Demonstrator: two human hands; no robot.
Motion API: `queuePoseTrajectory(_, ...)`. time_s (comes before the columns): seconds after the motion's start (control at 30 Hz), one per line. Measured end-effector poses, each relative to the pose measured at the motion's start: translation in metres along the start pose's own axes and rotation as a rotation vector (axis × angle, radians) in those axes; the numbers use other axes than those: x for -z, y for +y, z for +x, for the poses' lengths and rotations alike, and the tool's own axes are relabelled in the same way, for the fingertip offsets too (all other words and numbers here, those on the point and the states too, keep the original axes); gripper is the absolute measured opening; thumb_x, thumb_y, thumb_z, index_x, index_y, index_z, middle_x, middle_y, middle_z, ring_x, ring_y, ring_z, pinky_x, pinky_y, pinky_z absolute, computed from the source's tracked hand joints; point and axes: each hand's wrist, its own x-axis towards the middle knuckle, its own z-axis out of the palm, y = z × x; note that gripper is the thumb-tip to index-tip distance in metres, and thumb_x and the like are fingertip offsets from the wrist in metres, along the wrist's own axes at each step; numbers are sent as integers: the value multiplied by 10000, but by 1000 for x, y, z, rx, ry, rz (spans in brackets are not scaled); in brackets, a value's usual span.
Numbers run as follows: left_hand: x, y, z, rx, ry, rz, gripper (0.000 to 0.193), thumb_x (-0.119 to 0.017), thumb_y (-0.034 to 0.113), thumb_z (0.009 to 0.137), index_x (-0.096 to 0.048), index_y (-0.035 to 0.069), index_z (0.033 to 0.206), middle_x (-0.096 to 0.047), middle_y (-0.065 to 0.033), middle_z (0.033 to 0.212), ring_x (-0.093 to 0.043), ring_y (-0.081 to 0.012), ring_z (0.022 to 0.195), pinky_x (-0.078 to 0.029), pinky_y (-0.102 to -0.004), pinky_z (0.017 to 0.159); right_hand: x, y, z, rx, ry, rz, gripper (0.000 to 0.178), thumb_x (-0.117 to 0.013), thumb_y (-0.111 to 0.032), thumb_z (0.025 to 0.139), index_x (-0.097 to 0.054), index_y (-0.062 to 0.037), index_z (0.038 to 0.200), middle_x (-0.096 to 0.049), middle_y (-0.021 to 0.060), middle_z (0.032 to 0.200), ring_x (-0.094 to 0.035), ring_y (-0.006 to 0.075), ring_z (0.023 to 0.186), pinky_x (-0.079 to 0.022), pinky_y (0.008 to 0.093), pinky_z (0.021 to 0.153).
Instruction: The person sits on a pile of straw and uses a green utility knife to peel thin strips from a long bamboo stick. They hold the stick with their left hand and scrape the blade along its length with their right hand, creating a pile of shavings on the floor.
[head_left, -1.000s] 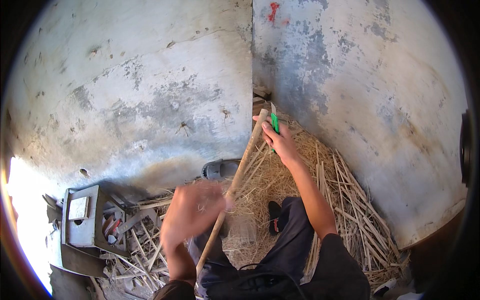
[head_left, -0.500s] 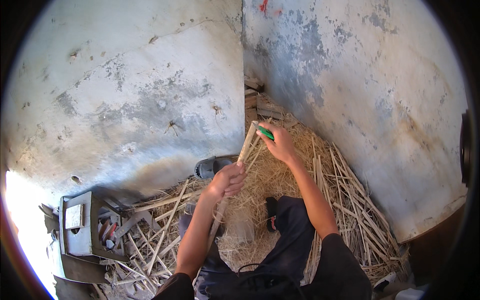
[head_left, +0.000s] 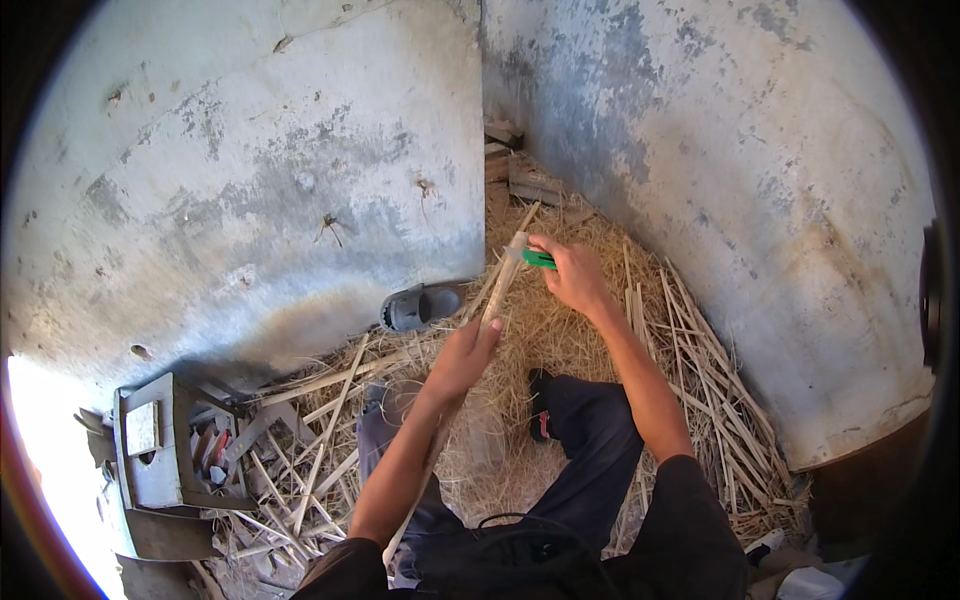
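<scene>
My left hand (head_left: 465, 357) is closed around a long pale strip of bamboo or wood (head_left: 501, 290), which slants up and away from me. Its lower part runs back along my left forearm. In the fingers of my right hand (head_left: 577, 277) is a green-handled utility knife (head_left: 540, 260). The knife's blade end meets the strip a little below its far tip; exactly how the edge sits is too small to tell. Beneath both hands lies a heap of fine, curly shavings (head_left: 560, 335).
Split strips (head_left: 705, 400) are piled along the right wall, and more lie loose at the left (head_left: 335, 440). A grey slipper (head_left: 420, 306) rests by the left wall. A grey wooden box (head_left: 160, 440) holding odds and ends stands far left. Peeling walls (head_left: 330, 130) meet ahead.
The knife has shifted from the strip's far tip to slightly below it. The left hand's grip has turned, with its back now more toward me. The whole view has shifted slightly.
</scene>
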Motion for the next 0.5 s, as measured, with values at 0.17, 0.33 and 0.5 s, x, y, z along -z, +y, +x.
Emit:
queuePoseTrajectory(0.17, 28, 11, -5, 147, 25, -18, 511, -433, 512, 1139, -508, 104, 842, -434, 42, 641, -407, -55, 532, -355, -261, 470, 31, 2, 8, -100, -159, 237, 324, -621, -132, 1037, -731, -143, 1341, -570, 11, 613, -420, 134, 471, -376, 347, 521)
queuePoseTrajectory(0.33, 65, -3, 3, 342, -266, -856, 505, -440, 576, 1113, -412, 154, 837, -338, 40, 597, -303, -62, 393, -263, -257, 365, 39, 21, 5, -294, -103, 455, 386, -599, -408, 1090, -752, -152, 1334, -407, -23, 589, -325, 86, 498, -309, 308, 530)
queuePoseTrajectory(0.5, 46, -2, 3, 307, -551, -1236, 517, -409, 583, 1114, -404, 149, 833, -405, 31, 588, -369, -41, 349, -320, -185, 290, 21, 13, 5, -327, 51, 554, 529, -612, -539, 1050, -736, -122, 1351, -431, -48, 609, -331, 62, 500, -285, 260, 517)
